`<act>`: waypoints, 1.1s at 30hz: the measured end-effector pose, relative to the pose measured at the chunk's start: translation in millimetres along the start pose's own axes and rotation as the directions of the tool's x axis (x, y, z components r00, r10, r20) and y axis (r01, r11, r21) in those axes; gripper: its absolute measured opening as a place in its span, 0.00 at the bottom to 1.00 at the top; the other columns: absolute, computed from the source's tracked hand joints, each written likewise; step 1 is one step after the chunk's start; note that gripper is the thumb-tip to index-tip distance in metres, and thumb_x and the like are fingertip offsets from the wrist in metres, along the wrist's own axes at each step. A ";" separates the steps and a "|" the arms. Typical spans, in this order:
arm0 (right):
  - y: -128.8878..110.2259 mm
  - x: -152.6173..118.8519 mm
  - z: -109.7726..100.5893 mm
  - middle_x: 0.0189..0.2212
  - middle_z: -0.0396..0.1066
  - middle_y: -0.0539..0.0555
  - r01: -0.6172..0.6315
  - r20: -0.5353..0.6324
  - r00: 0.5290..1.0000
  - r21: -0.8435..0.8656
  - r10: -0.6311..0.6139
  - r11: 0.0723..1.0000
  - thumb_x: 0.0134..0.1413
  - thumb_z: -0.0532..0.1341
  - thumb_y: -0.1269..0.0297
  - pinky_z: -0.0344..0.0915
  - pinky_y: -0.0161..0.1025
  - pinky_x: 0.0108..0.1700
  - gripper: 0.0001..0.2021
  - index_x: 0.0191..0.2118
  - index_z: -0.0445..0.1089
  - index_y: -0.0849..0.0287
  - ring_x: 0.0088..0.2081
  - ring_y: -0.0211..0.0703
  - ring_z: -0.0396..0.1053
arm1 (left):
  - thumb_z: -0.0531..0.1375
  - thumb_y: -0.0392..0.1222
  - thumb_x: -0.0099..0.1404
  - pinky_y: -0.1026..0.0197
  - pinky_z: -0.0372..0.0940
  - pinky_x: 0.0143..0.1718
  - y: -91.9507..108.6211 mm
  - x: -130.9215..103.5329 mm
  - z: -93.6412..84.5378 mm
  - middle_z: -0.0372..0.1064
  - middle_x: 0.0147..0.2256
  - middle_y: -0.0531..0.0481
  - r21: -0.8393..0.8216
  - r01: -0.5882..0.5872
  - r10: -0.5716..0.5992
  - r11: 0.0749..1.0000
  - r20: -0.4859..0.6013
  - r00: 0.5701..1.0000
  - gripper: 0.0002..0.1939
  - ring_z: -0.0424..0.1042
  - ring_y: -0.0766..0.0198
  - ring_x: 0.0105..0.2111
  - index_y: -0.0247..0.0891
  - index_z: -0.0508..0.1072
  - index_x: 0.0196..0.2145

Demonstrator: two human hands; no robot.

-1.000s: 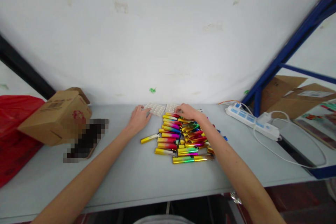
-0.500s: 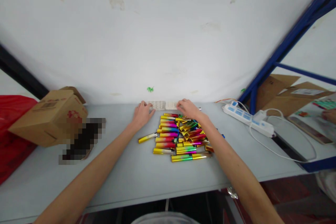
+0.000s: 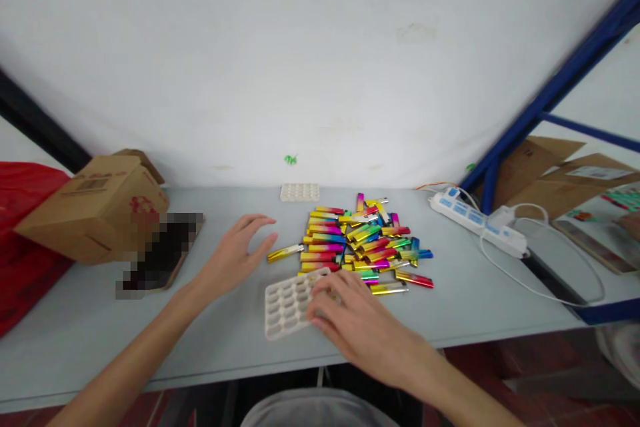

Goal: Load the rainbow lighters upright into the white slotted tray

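My right hand [image 3: 357, 317] grips the right side of a white plastic tray with rows of holes [image 3: 289, 303], tilted slightly near the table's front. My fingers cover that end of the tray. To its upper left, my left hand [image 3: 240, 253] is open and holds nothing, fingers apart above the table. A heap of shiny, rainbow-coloured lighters [image 3: 367, 240] lies behind the tray, its left part roughly in a row. One gold lighter [image 3: 285, 253] sits apart, near my left fingertips. A second white holed tray [image 3: 300, 192] rests at the wall.
On the left are a cardboard box [image 3: 95, 210], a red bag [image 3: 30, 247] and a partly pixelated phone-like slab [image 3: 167, 253]. To the right, a white power strip [image 3: 477, 221] trails cables beside a blue metal frame [image 3: 493, 187]. Another person's hand [image 3: 631, 225] shows at the far right edge.
My right hand has brought one holed tray from the wall toward the table's front. My left hand has come back, off the trays. The other tray stays behind.
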State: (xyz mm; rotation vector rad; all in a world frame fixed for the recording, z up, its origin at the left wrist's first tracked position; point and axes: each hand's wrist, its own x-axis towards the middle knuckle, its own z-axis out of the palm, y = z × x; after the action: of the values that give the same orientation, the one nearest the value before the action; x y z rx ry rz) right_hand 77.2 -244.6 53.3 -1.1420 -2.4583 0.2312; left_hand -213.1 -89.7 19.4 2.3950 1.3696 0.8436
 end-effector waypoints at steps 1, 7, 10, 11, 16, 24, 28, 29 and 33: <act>-10.6 -2.1 12.1 0.56 0.77 0.57 0.033 0.013 0.999 -0.040 -0.033 0.999 0.81 0.63 0.64 0.70 0.53 0.67 0.03 0.52 0.75 0.54 0.60 0.53 0.72 | 0.54 0.66 0.82 0.45 0.76 0.66 6.7 -15.5 -9.1 0.77 0.61 0.42 -0.026 0.013 -0.013 1.000 0.014 1.000 0.29 0.81 0.49 0.58 0.45 0.78 0.64; -23.0 20.7 69.4 0.59 0.78 0.62 0.071 -0.014 0.997 -0.230 -0.076 0.971 0.76 0.66 0.68 0.68 0.58 0.67 0.07 0.55 0.75 0.59 0.60 0.58 0.71 | 0.65 0.68 0.75 0.48 0.76 0.68 5.1 -92.5 -33.5 0.80 0.65 0.44 -0.003 -0.092 0.092 0.996 0.123 0.988 0.31 0.81 0.46 0.62 0.51 0.78 0.67; -20.1 41.2 78.1 0.57 0.80 0.61 0.056 -0.004 0.998 -0.236 -0.059 0.970 0.76 0.67 0.66 0.71 0.55 0.63 0.08 0.55 0.75 0.58 0.59 0.56 0.73 | 0.71 0.69 0.67 0.46 0.75 0.70 -13.3 -105.8 -28.6 0.77 0.69 0.43 0.052 -0.101 0.094 0.994 0.126 0.988 0.43 0.80 0.43 0.65 0.50 0.73 0.74; -20.2 47.5 78.0 0.55 0.81 0.60 0.058 0.001 0.998 -0.232 -0.059 0.971 0.77 0.67 0.67 0.72 0.53 0.62 0.07 0.54 0.75 0.58 0.58 0.55 0.74 | 0.71 0.69 0.67 0.46 0.75 0.70 -18.9 -106.6 -26.5 0.78 0.68 0.43 0.061 -0.094 0.085 0.994 0.142 0.986 0.44 0.80 0.42 0.65 0.50 0.73 0.74; -18.9 58.9 63.9 0.62 0.80 0.59 0.023 -0.071 0.997 -0.156 -0.034 0.987 0.82 0.63 0.60 0.73 0.54 0.66 0.09 0.57 0.76 0.57 0.60 0.53 0.76 | 0.69 0.69 0.68 0.51 0.78 0.65 -44.9 -108.1 -27.2 0.83 0.60 0.47 0.081 -0.049 0.035 0.996 0.164 0.986 0.34 0.84 0.45 0.58 0.52 0.81 0.65; 42.1 45.4 58.4 0.82 0.60 0.61 -0.169 -0.075 0.985 -0.186 0.158 0.968 0.75 0.68 0.45 0.53 0.82 0.78 0.32 0.77 0.68 0.45 0.81 0.73 0.56 | 0.71 0.70 0.64 0.46 0.81 0.61 -69.7 -79.4 -30.9 0.83 0.58 0.45 0.069 -0.008 -0.003 0.998 0.158 0.987 0.34 0.85 0.40 0.54 0.58 0.84 0.63; 59.3 47.1 57.1 0.81 0.62 0.60 -0.192 -0.070 0.981 -0.211 0.182 0.958 0.78 0.66 0.47 0.55 0.76 0.80 0.26 0.74 0.71 0.45 0.81 0.67 0.57 | 0.70 0.66 0.65 0.47 0.79 0.62 -49.0 -33.5 -12.9 0.83 0.57 0.44 0.006 -0.078 0.075 0.997 0.232 0.970 0.32 0.83 0.41 0.56 0.54 0.84 0.63; 61.2 46.6 55.8 0.80 0.63 0.60 -0.201 -0.081 0.979 -0.215 0.188 0.956 0.78 0.65 0.48 0.56 0.75 0.80 0.24 0.72 0.73 0.46 0.80 0.67 0.57 | 0.70 0.65 0.66 0.47 0.78 0.63 -42.9 -23.3 -8.5 0.82 0.58 0.43 -0.015 -0.098 0.098 0.995 0.256 0.962 0.31 0.82 0.42 0.57 0.52 0.84 0.63; 70.3 41.7 48.2 0.78 0.66 0.64 -0.243 -0.129 0.967 -0.217 0.219 0.946 0.79 0.65 0.53 0.58 0.74 0.79 0.19 0.67 0.77 0.50 0.79 0.67 0.59 | 0.69 0.61 0.68 0.48 0.76 0.64 -26.0 7.5 6.8 0.81 0.57 0.43 -0.066 -0.165 0.177 0.984 0.311 0.934 0.30 0.80 0.45 0.57 0.49 0.83 0.64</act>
State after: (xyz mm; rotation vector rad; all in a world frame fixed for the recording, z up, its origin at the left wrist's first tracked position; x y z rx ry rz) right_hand 80.7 -166.1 0.2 -1.5041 -2.3025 -0.0495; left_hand -224.4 -69.3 4.1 2.5106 1.0258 0.4884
